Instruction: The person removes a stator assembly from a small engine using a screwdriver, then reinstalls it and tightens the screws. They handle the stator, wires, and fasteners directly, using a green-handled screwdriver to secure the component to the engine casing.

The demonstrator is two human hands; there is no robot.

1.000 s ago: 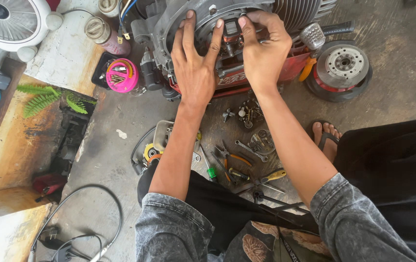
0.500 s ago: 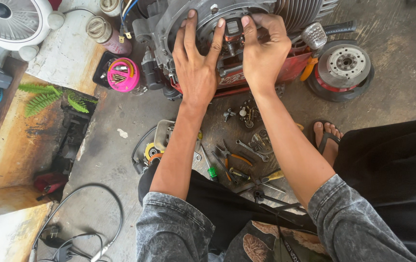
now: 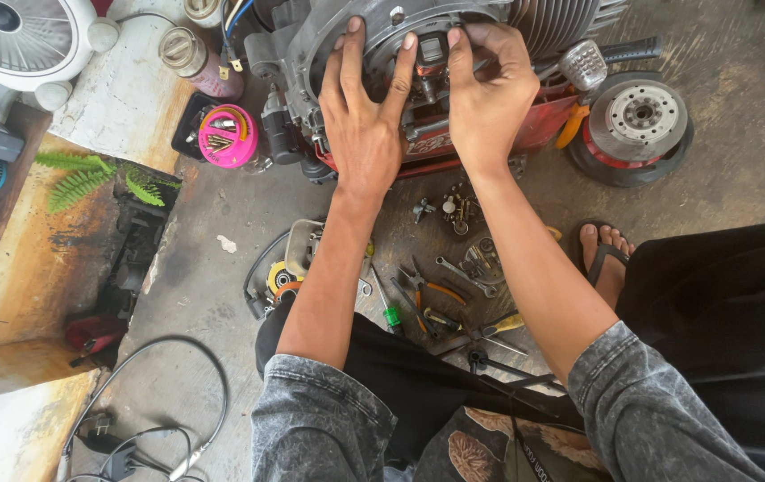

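Left hand: flat and spread on the grey cast-metal engine casing, fingers splayed to the 12 o'clock rim of the round opening; pressing, not gripping anything.
Right hand: fingers curled over the small dark part inside the opening, pinching it from 1 o'clock; exact grip hidden by the fingers.
Engine position: top centre of view, on its red base on the concrete floor.
Pink round tub of screws: at 9 o'clock of the left hand, near.
Loose tools, orange-handled pliers and spanners: at 6 o'clock, between the forearms.
Grey finned flywheel disc: at 3 o'clock of the right hand, apart.
Advice, my judgement: brace with the left palm so the casing can't rock; seat the part square, even fingertip pressure, no forcing.
Risk: small fasteners lying just below the casing; mind them.
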